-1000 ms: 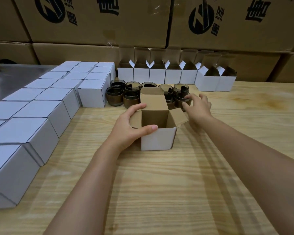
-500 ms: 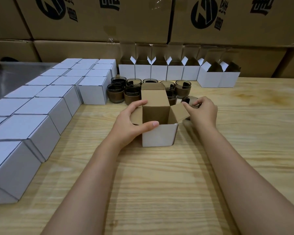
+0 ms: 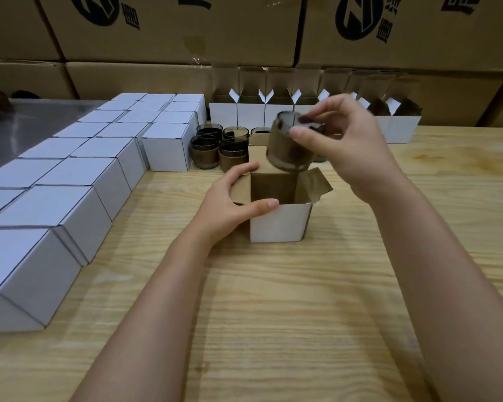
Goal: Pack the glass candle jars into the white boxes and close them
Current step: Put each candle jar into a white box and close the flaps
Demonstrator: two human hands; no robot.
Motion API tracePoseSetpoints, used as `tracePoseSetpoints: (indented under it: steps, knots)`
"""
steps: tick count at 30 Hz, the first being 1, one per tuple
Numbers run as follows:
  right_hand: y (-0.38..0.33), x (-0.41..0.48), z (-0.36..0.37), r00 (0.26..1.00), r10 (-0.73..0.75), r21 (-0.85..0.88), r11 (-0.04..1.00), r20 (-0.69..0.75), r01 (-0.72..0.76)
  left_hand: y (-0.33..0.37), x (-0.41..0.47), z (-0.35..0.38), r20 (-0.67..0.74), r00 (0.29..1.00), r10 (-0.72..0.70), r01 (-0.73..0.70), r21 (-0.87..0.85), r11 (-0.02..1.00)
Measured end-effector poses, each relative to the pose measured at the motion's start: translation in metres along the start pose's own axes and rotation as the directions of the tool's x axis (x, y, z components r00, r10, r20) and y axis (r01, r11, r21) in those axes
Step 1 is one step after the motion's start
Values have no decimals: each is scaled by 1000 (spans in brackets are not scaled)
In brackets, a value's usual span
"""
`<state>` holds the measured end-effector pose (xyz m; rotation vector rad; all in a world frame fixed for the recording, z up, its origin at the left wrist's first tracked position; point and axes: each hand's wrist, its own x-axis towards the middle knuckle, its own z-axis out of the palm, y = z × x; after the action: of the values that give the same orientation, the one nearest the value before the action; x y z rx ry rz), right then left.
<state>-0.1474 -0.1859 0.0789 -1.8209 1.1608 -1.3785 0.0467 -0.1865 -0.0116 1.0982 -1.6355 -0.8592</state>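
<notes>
An open white box (image 3: 279,221) with a brown inside stands on the wooden table (image 3: 273,314), its flaps up. My left hand (image 3: 233,204) grips the box's left side, thumb along the front rim. My right hand (image 3: 340,146) pinches a smoky glass candle jar (image 3: 288,146) by its rim and holds it tilted just above the box's opening. Several more jars (image 3: 215,149) stand in a cluster behind the box.
Several closed white boxes (image 3: 79,181) fill the table's left side in rows. A row of open empty boxes (image 3: 253,114) lines the back. Large brown cartons (image 3: 186,30) are stacked behind the table.
My right hand has picked a jar from the cluster, lifted it and brought it left over the open box. My left hand has kept its hold on the box.
</notes>
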Motion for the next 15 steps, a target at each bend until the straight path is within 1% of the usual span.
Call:
tracePoseSetpoints:
  steps: [2, 4, 7, 10, 15]
  knots:
    - [2, -1, 4, 992, 54, -64, 997, 118, -47, 0, 0, 0, 5, 1000, -2, 2, 4, 1000]
    - [6, -3, 6, 978, 100, -107, 991, 185, -81, 1, 0, -1, 21, 1000, -7, 7, -6, 1000]
    - [11, -5, 9, 969, 133, -154, 983, 208, -101, 1, 0, 0, 21, 1000, 0, 1, -31, 1000]
    - [11, -7, 14, 954, 160, -254, 963, 255, -93, 2, 0, 1, 13, 1000, 1, 0, -52, 999]
    - [12, -10, 21, 936, 168, -410, 911, 310, -27, 2, 1, 1, 14, 1000, 5, -4, -51, 999]
